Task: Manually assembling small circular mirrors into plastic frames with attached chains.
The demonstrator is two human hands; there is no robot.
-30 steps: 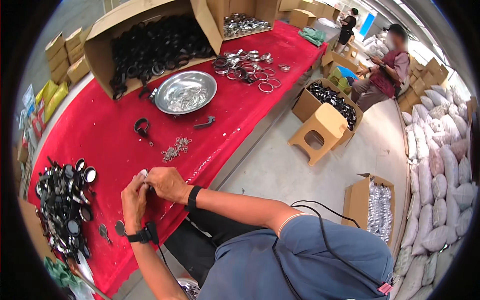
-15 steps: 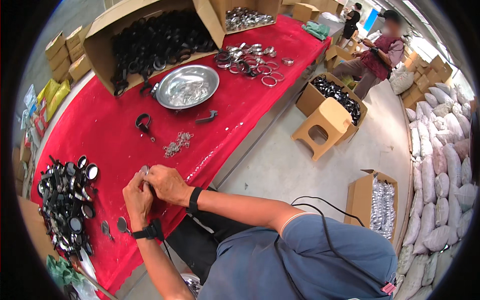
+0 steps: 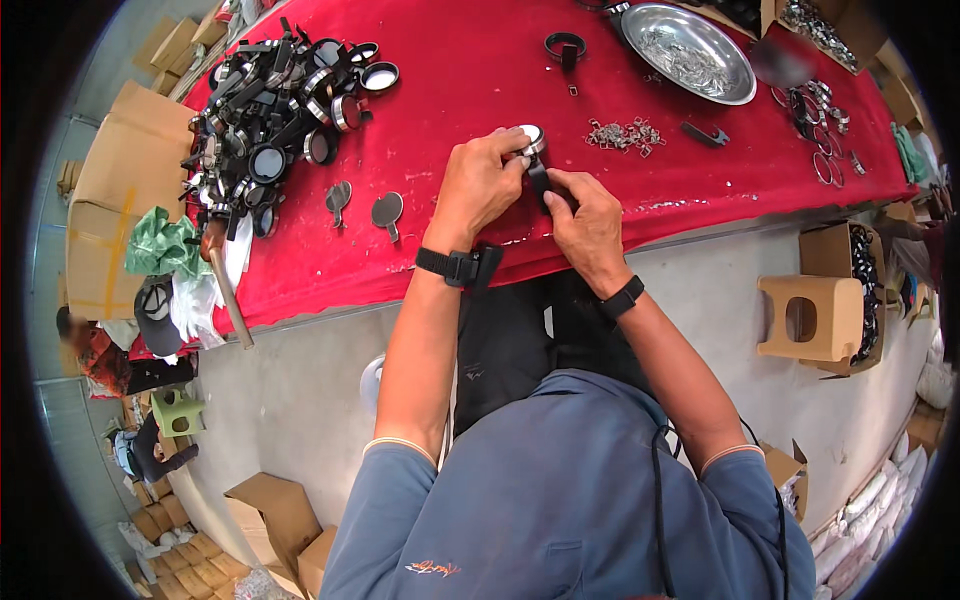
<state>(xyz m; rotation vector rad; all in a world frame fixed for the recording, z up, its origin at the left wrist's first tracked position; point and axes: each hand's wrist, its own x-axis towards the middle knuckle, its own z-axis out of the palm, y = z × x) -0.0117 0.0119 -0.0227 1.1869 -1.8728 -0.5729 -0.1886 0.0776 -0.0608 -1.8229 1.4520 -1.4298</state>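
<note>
Above the front edge of the red cloth, my left hand (image 3: 478, 185) is closed on a round silver-rimmed piece (image 3: 534, 138) with a pale face and a black strap-like handle (image 3: 539, 178). My right hand (image 3: 588, 220) has its fingers bent round the lower end of that black handle. Small metal clips (image 3: 625, 135) lie in a loose heap just beyond the right hand. Two flat grey discs with short tabs rest left of my hands, the nearer one (image 3: 387, 209) beside my left wrist. A black ring with a strap (image 3: 566, 48) lies farther back.
Several black-and-silver round pieces (image 3: 265, 160) are piled at the left. A metal bowl (image 3: 735, 85) holds small shiny parts, with a dark flat piece (image 3: 706, 134) in front of it. A hammer-like tool (image 3: 229, 285) overhangs the table edge. On the floor stands a tan stool (image 3: 830, 318).
My view has swung left, bringing the pile nearer the middle. The round piece remains in my hands, its silver rim and black handle now plainly showing as my right hand has moved down the handle.
</note>
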